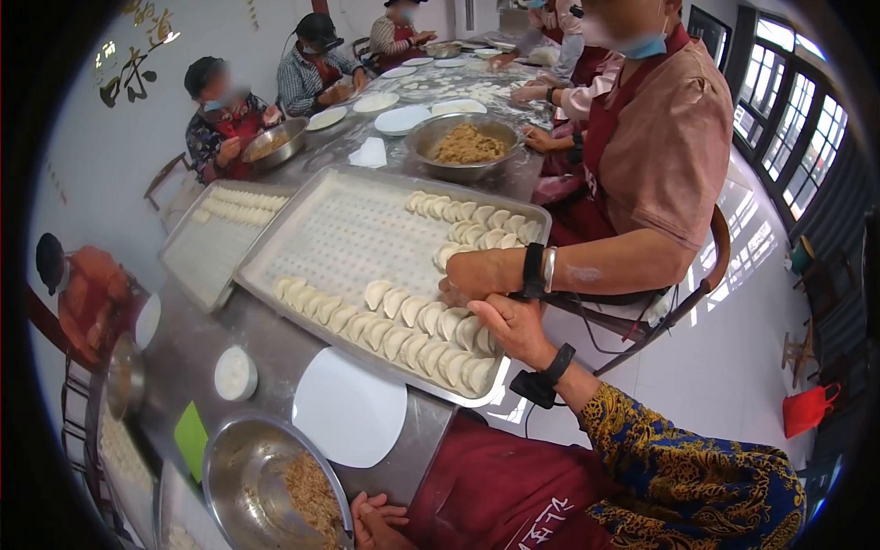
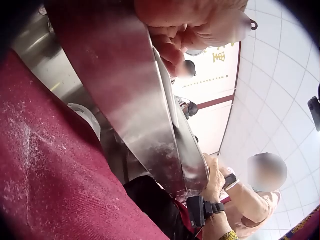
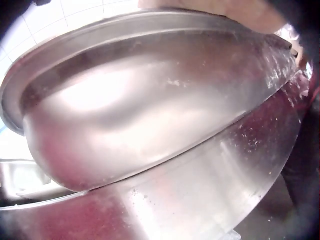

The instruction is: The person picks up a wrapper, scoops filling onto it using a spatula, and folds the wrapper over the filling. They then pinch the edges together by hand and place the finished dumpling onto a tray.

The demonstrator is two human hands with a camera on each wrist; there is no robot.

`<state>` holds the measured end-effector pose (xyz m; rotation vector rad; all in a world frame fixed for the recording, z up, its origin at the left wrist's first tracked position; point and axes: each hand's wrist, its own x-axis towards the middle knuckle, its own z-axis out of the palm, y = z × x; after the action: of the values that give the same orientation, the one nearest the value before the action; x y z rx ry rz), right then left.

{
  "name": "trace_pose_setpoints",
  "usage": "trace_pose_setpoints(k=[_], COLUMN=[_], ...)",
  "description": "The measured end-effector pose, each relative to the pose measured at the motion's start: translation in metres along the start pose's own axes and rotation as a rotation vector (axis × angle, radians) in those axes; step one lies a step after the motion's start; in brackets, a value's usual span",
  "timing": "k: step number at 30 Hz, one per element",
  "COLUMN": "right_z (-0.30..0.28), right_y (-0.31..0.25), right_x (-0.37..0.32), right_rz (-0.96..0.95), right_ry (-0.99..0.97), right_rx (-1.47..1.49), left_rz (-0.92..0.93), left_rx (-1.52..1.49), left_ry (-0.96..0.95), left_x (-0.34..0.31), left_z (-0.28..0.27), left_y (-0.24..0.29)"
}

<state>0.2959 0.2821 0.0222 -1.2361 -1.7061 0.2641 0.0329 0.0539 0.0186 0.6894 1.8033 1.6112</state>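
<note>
My right hand lies at the near right end of a metal tray bearing rows of folded dumplings. Its thumb is straight, up against another person's hand that reaches in over the dumplings; part of my fingers is hidden there. In the right wrist view, flesh of that hand shows above the steel rim. At the table's front edge my left hand, fingers loosely bent, rests beside the rim of a steel bowl with minced filling. Nothing shows in the left fingers.
A white round plate lies between bowl and tray, with a small white tub and green card further left. Another dumpling tray and filling bowl stand beyond. Several people sit around; one is close on the right.
</note>
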Motion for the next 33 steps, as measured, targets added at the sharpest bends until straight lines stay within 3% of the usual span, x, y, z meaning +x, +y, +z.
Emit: trace_pose_setpoints(k=[7, 33], right_z=[0.004, 0.006], right_y=[0.001, -0.018], right_x=[0.0, -0.013], right_rz=[0.014, -0.036], right_ry=[0.047, -0.007], right_rx=[0.105, -0.021], left_rz=[0.053, 0.015], left_rx=[-0.014, -0.085], left_ry=[-0.003, -0.01], left_x=[0.0, 0.002], left_z=[-0.002, -0.005], left_y=[-0.007, -0.016])
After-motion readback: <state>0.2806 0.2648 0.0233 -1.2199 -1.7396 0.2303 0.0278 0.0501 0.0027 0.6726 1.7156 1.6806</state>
